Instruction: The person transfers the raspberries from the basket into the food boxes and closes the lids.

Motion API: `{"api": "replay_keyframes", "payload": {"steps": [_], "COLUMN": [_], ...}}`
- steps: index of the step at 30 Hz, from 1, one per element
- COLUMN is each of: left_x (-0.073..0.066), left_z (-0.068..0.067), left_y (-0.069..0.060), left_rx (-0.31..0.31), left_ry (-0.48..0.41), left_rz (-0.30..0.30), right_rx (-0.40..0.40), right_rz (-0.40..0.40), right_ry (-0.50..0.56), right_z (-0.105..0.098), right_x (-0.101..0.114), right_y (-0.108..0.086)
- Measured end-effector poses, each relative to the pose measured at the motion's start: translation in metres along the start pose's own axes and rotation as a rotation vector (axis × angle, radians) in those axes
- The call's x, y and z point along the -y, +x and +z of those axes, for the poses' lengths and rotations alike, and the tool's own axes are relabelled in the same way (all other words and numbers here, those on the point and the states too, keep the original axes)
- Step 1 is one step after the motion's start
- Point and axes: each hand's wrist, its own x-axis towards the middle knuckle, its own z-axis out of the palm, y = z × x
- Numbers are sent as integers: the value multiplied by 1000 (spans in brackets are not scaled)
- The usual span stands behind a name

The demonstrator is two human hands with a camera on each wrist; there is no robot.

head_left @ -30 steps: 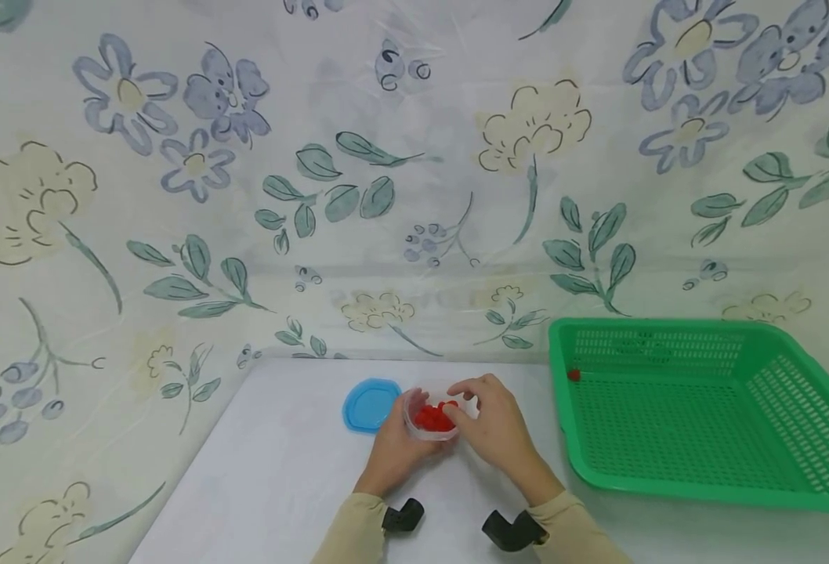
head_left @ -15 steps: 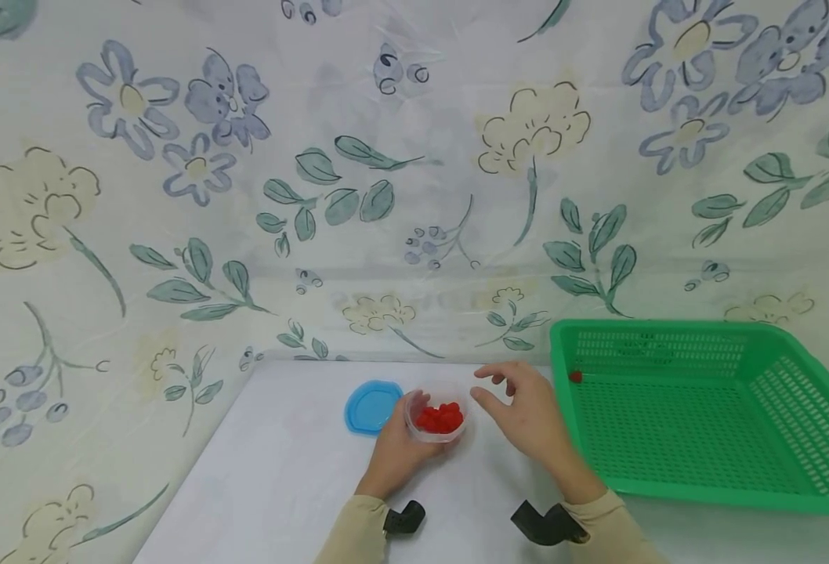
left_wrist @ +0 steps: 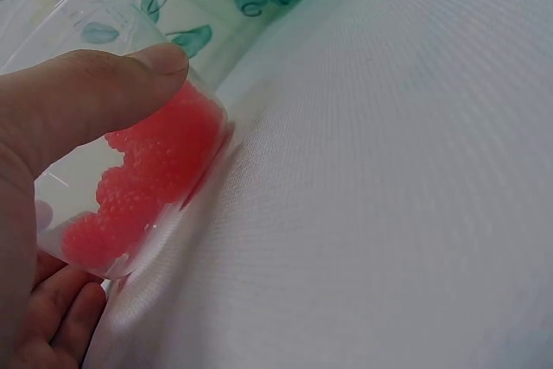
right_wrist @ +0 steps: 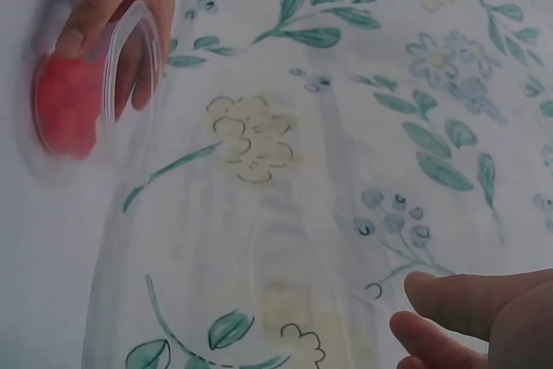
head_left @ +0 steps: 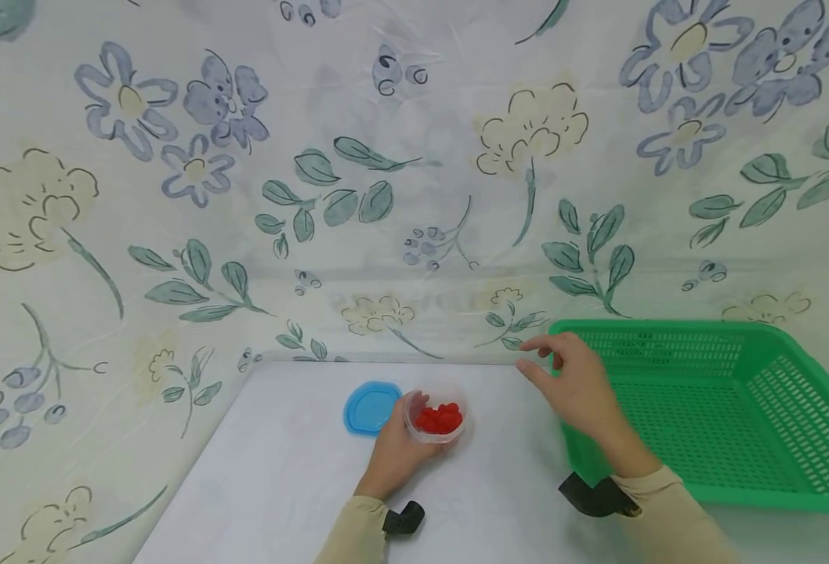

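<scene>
My left hand [head_left: 400,448] holds a small clear plastic tub [head_left: 414,431] above or on the white table, thumb on the near side and fingers around the far side. Inside lie several red raspberries [head_left: 439,419], seen through the clear wall in the left wrist view as bumpy red raspberries [left_wrist: 164,149]. My right hand [head_left: 582,388] hovers at the left rim of the green basket [head_left: 675,415], fingers loosely bent, thumb apart from them. Nothing shows between the fingers and thumb in the right wrist view. The basket's far left corner is partly hidden behind this hand.
A blue lid [head_left: 372,409] lies on the white table [head_left: 280,462], just left of the tub. The large green basket takes up the table's right side. Behind stands a flowered cloth backdrop [head_left: 414,196].
My right hand has left the tub and moved right to the basket's left rim. It now covers the spot where a red berry showed. The left hand and tub stay put.
</scene>
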Motion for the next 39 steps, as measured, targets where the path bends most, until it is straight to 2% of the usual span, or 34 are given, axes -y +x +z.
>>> {"api": "replay_keyframes", "payload": {"steps": [7, 20, 32, 36, 39], "left_x": [1, 3, 3, 1, 0], "left_z": [-1, -1, -1, -1, -2], "left_y": [0, 0, 0, 0, 0], "left_rx": [3, 6, 11, 13, 12], "left_ry": [-5, -7, -7, -6, -8], "left_rz": [1, 0, -4, -1, -4], "right_rx": [5, 38, 161, 199, 235], "right_rz": [4, -51, -39, -25, 19], "right_ry": [-82, -198, -264, -250, -222], "right_z": [-22, -55, -60, -58, -56], "right_x": [-17, -55, -86, -97, -106], "right_y": [9, 25, 35, 38, 40]}}
